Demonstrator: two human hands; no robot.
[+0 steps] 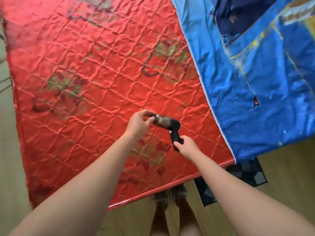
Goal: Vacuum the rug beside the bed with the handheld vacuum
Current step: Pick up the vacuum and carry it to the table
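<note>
Head view, looking down. The red mattress (95,79), quilted in a diamond pattern with faded floral motifs, fills the left and centre of the frame; its piped edge runs diagonally across the lower centre. A blue sheet (255,82) with darker printed panels covers the upper right and overlaps the mattress along a pale hem that slants from the top centre to the lower right. Wood floor (289,176) shows at the lower right, along the bottom, and as a strip down the left edge. Both bare forearms enter from the bottom corners and converge on the centre. A dark patterned rug (247,174) lies on the floor at the lower right, just beside the mattress edge, its upper part hidden beneath the sheet. The person's feet (170,196) stand on the floor at the bottom centre, close against the mattress edge and partly blurred.

The left hand (138,123) has its fingers curled, thumb and fingertips pinching the front end of the vacuum (167,123). The right hand (187,147) is closed around the lower part of the black handle. The vacuum is held in the air over the mattress, just below the centre of the frame and well apart from the rug. Its clear cup, showing brownish contents, points left; its black body points right.
</note>
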